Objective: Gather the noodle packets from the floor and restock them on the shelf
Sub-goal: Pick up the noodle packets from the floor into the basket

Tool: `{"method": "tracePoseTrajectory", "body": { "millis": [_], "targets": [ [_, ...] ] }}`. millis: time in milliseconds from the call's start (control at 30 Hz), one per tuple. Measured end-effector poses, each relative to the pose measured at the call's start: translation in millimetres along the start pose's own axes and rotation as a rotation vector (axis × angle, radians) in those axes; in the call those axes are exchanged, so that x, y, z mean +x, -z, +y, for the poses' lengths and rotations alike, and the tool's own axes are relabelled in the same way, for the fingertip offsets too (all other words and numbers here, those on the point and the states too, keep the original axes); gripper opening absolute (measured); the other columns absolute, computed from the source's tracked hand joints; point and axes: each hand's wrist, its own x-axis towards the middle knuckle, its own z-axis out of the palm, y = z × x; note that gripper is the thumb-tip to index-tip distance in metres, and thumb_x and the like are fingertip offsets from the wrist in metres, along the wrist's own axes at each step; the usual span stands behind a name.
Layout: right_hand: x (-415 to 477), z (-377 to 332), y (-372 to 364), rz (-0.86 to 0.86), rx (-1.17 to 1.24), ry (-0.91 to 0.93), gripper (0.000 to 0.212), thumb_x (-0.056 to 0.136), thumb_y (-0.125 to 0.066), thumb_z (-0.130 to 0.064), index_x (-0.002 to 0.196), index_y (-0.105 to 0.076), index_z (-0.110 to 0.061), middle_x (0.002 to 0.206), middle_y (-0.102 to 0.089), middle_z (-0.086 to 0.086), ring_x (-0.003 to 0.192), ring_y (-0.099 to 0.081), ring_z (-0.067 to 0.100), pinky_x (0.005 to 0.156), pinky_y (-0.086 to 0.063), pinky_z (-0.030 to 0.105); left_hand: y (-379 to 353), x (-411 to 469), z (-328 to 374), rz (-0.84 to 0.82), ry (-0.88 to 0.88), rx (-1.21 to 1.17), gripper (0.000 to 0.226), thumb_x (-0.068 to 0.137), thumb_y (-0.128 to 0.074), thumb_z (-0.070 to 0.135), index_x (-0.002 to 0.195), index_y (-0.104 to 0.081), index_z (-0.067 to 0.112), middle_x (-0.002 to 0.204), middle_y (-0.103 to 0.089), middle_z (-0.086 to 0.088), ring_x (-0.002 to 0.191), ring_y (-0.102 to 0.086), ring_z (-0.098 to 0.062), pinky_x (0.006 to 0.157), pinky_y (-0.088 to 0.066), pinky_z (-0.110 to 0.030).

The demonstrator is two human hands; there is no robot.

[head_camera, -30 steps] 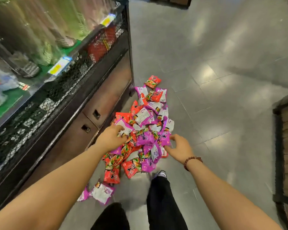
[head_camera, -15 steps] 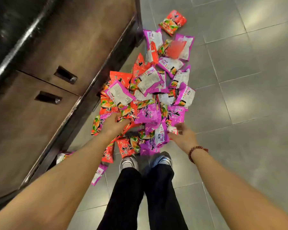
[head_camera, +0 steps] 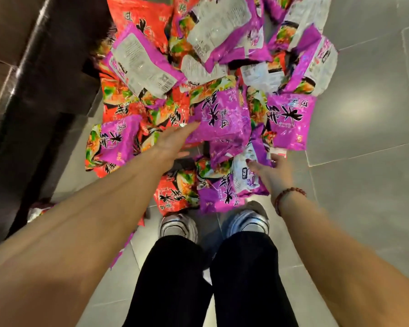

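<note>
A heap of several purple and red-orange noodle packets [head_camera: 198, 67] covers the grey tiled floor in front of me. My left hand [head_camera: 172, 142] reaches in flat with straight fingers, their tips against the left edge of a purple packet [head_camera: 222, 116] in the middle of the heap. My right hand [head_camera: 269, 172], with a bead bracelet on the wrist, has its fingers on a purple and white packet [head_camera: 248, 175] at the near edge of the heap; I cannot see whether they grip it.
The dark brown base of the shelf unit [head_camera: 33, 79] runs along the left, close to the packets. My two shoes [head_camera: 213, 226] stand just below the heap. A stray packet [head_camera: 39, 208] lies by the unit's foot. Bare tiles [head_camera: 364, 161] stretch to the right.
The camera has dropped much closer to the heap. My left hand has moved right, from the orange packets to the central purple one. My right hand stays at the near edge.
</note>
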Motion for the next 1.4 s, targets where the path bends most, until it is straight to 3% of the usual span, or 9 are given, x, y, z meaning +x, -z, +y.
{"method": "tracePoseTrajectory", "body": {
  "millis": [133, 233, 333, 500, 667, 800, 933, 1100, 1400],
  "targets": [
    [24.7, 20.4, -5.7, -0.016, 0.07, -0.081, 0.088, 0.075, -0.08, -0.035, 0.146, -0.032, -0.016, 0.134, -0.055, 0.008, 0.109, -0.062, 0.029, 0.093, -0.052, 0.051, -14.5, 14.8, -0.2, -0.084, 0.032, -0.199, 0.038, 0.084, -0.068, 0.044, 0.113, -0.058, 0.022, 0.118, -0.063, -0.001, 0.096, -0.068, -0.022, 0.068, -0.056, -0.029],
    [34.8, 36.0, -0.4, -0.056, 0.11, -0.057, 0.113, 0.047, -0.085, -0.06, 0.143, -0.04, -0.02, 0.137, -0.055, 0.006, 0.119, -0.058, 0.03, 0.097, -0.049, 0.055, -24.1, 16.6, 0.2, -0.134, 0.037, -0.384, 0.016, 0.091, -0.064, 0.02, 0.105, -0.058, 0.016, 0.099, -0.07, -0.003, 0.09, -0.068, -0.017, 0.069, -0.057, -0.027],
    [43.4, 52.2, 7.5, -0.068, 0.175, -0.048, 0.108, 0.042, -0.084, -0.064, 0.131, -0.054, -0.012, 0.119, -0.067, 0.008, 0.108, -0.064, 0.031, 0.094, -0.051, 0.055, -28.8, 10.6, 6.7, -0.103, -0.007, -0.476, 0.017, 0.091, -0.06, 0.005, 0.104, -0.057, 0.015, 0.098, -0.068, -0.002, 0.085, -0.065, -0.013, 0.059, -0.054, -0.023],
    [-33.2, 1.8, 25.2, -0.049, 0.356, -0.092, 0.007, 0.089, -0.068, -0.015, 0.095, -0.063, -0.014, 0.093, -0.074, 0.012, 0.082, -0.07, 0.027, 0.08, -0.058, 0.05, -17.2, -34.4, 15.3, -0.01, -0.037, -0.498, 0.02, 0.092, -0.056, 0.0, 0.1, -0.059, 0.018, 0.103, -0.067, -0.003, 0.089, -0.063, -0.015, 0.067, -0.051, -0.026],
    [-110.2, -44.7, 56.0, -0.006, 0.476, -0.094, 0.009, 0.091, -0.064, -0.01, 0.098, -0.06, -0.015, 0.088, -0.073, 0.005, 0.072, -0.073, 0.019, 0.065, -0.061, 0.037, 24.3, -128.5, 6.3, 0.025, -0.009, -0.469, 0.027, 0.091, -0.055, -0.003, 0.112, -0.058, 0.014, 0.111, -0.066, -0.007, 0.093, -0.065, -0.019, 0.085, -0.052, -0.035],
    [-193.6, -92.8, 80.3, -0.084, 0.422, -0.051, 0.014, 0.089, -0.065, -0.009, 0.102, -0.06, -0.01, 0.09, -0.072, 0.007, 0.066, -0.072, 0.016, 0.054, -0.058, 0.029, 61.0, -226.0, 2.7, 0.005, -0.056, -0.46, 0.036, 0.09, -0.055, -0.005, 0.124, -0.056, 0.009, 0.097, -0.068, -0.007, 0.075, -0.067, -0.017, 0.059, -0.056, -0.025],
    [-277.7, -123.6, 98.8, -0.214, 0.341, 0.048, 0.02, 0.09, -0.063, -0.007, 0.11, -0.062, -0.009, 0.099, -0.071, 0.007, 0.07, -0.072, 0.015, 0.062, -0.061, 0.032, 89.0, -321.3, 6.8, 0.041, -0.116, -0.418, 0.033, 0.088, -0.057, -0.006, 0.115, -0.059, 0.014, 0.076, -0.07, -0.001, 0.051, -0.063, -0.006, 0.043, -0.046, -0.014],
    [-381.5, -137.0, 115.9, -0.352, 0.28, 0.095, 0.02, 0.091, -0.063, -0.012, 0.111, -0.063, -0.011, 0.097, -0.073, 0.008, 0.077, -0.073, 0.019, 0.063, -0.06, 0.032, 123.9, -435.7, -3.3, 0.108, -0.214, -0.501, 0.036, 0.085, -0.06, -0.007, 0.118, -0.063, 0.008, 0.096, -0.073, -0.005, 0.081, -0.068, -0.02, 0.073, -0.059, -0.026],
    [-505.7, -140.2, 128.9, -0.65, 0.035, 0.225, 0.03, 0.092, -0.062, -0.015, 0.122, -0.059, -0.011, 0.112, -0.07, 0.013, 0.1, -0.069, 0.029, 0.085, -0.057, 0.047, 105.3, -618.5, -66.6, 0.47, -0.336, -0.872, 0.033, 0.087, -0.056, -0.007, 0.116, -0.062, 0.009, 0.101, -0.07, -0.012, 0.083, -0.067, -0.022, 0.063, -0.056, -0.022]
  ]
}}
